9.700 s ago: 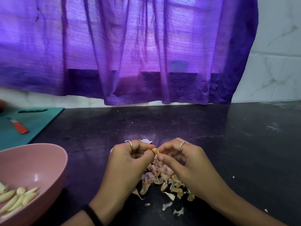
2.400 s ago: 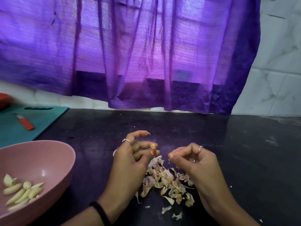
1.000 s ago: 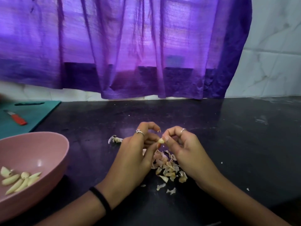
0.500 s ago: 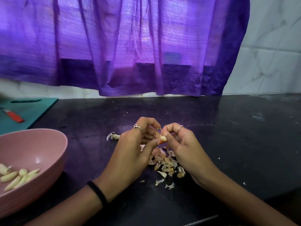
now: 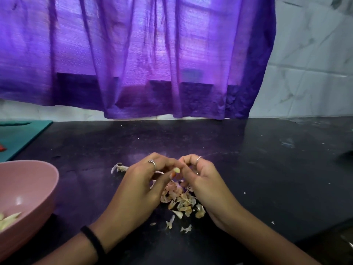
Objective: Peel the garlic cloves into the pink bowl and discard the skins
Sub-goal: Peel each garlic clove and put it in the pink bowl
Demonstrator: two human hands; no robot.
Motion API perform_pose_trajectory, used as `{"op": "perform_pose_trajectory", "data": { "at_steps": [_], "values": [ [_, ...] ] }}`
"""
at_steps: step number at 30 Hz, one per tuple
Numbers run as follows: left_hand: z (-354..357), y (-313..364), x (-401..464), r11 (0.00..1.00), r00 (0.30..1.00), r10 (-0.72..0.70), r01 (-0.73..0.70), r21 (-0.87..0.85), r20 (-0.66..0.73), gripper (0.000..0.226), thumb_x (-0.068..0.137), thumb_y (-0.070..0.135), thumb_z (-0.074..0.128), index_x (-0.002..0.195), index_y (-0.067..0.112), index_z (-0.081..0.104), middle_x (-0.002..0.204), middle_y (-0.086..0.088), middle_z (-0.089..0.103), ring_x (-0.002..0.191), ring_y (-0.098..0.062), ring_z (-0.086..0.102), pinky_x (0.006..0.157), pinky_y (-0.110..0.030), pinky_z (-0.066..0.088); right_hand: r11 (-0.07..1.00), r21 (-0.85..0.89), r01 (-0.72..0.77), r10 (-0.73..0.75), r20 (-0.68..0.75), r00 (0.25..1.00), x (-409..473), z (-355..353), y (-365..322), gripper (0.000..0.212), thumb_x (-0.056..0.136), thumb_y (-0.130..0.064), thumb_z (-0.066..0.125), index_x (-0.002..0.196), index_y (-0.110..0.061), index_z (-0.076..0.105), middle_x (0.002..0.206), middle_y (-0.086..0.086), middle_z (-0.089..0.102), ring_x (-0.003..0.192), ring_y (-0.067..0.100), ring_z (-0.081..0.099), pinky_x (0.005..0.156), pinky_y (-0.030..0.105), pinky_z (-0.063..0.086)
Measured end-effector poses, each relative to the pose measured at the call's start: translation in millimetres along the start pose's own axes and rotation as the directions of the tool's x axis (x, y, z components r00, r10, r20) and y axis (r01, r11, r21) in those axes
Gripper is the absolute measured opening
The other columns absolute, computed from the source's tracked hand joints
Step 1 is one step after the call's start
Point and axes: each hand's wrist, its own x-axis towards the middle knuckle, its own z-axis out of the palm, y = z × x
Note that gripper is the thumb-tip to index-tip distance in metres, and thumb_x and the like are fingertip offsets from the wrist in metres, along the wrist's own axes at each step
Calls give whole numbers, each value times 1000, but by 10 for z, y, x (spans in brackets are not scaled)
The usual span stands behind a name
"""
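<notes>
A small pale garlic clove (image 5: pixel 177 170) sits between my two hands above the black counter. My left hand (image 5: pixel 142 186) pinches it with thumb and curled fingers. My right hand (image 5: pixel 200 178) has its fingers curled against the clove's other side, picking at it. Under both hands lies a heap of papery garlic skins (image 5: pixel 181 202). The pink bowl (image 5: pixel 38 180) stands at the left edge, with several peeled cloves (image 5: pixel 8 220) in its bottom.
A garlic stub with loose skin (image 5: pixel 119 167) lies on the counter just left of my left hand. A teal cutting board (image 5: pixel 21 136) with a red-handled tool at its edge lies far left. A purple curtain (image 5: pixel 133 58) hangs behind the counter.
The hands came together on the clove after being apart 2.4 s ago. Over the last second they stayed joined on it; the view shifted slightly right, cutting off more of the bowl.
</notes>
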Motion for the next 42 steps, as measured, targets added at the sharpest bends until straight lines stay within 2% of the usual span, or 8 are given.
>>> {"op": "perform_pose_trajectory", "data": {
  "at_steps": [5, 10, 15, 20, 28, 32, 38, 42],
  "values": [
    [10, -4, -9, 996, 995, -92, 91, -17, -39, 25, 81, 5, 72, 91, 27, 71, 86, 13, 69, 82, -2, 67, 72, -11, 50, 1000, -9, 0, 0, -36, 999, 16, 18, 13, 15, 100, -18, 50, 91, -13, 61, 79, 3, 67, 62, 5, 61, 63, 23, 51],
    [9, 36, -10, 959, 974, -223, 211, -189, -42, 22, 80, 1, 70, 87, 21, 70, 84, 12, 72, 80, -2, 69, 72, -13, 52, 998, -56, 9, -14, -100, 995, 37, 13, 16, 16, 100, -21, 50, 92, -14, 62, 86, 7, 70, 68, 7, 62, 63, 22, 52],
    [-5, -23, 16, 793, 897, -441, 369, -485, -39, 12, 77, 9, 72, 86, 16, 72, 83, -2, 73, 71, -6, 66, 62, -15, 50, 994, -99, 36, -54, -185, 981, 50, -33, 51, 12, 98, -20, 53, 91, -15, 62, 83, 12, 68, 66, 10, 58, 65, 29, 53],
    [-46, -117, 11, 633, 833, -553, 406, -659, -18, 20, 67, 21, 71, 87, 21, 75, 78, -1, 69, 83, -19, 66, 80, -31, 52, 990, -92, 103, -118, -177, 977, 71, -67, 43, 8, 93, -9, 59, 89, -10, 65, 73, 5, 69, 61, 8, 60, 61, 19, 51],
    [-67, -100, 16, 644, 809, -586, 436, -629, -39, 17, 82, 4, 66, 90, 17, 73, 84, -6, 73, 88, -22, 70, 83, -33, 53, 973, -195, 121, -150, -141, 979, 80, -97, 57, 17, 87, 0, 65, 88, -17, 66, 84, 0, 70, 78, 13, 66, 71, 24, 57],
    [-69, -59, 4, 679, 822, -568, 444, -585, -36, 16, 85, 2, 63, 97, 11, 68, 78, -1, 72, 81, -16, 67, 70, -22, 54, 959, -256, 117, -163, -163, 973, 84, -101, 69, 15, 84, -3, 69, 82, -16, 60, 72, -4, 64, 65, 4, 60, 59, 18, 50],
    [-61, -55, -5, 704, 838, -545, 445, -553, -19, 16, 87, 2, 62, 99, 11, 67, 81, -5, 71, 81, -16, 66, 73, -24, 54, 925, -341, 168, -241, -185, 953, 110, -110, 100, 8, 88, -12, 67, 85, -19, 64, 76, -6, 65, 65, -1, 56, 62, 16, 48],
    [-46, -68, 5, 702, 839, -543, 433, -566, -32, 16, 86, 1, 62, 98, 10, 67, 85, -7, 71, 79, -13, 67, 72, -22, 54, 891, -415, 186, -273, -160, 949, 109, -133, 95, 32, 88, 5, 52, 100, -20, 69, 91, -9, 65, 76, 1, 59, 66, 12, 47]
  ]
}}
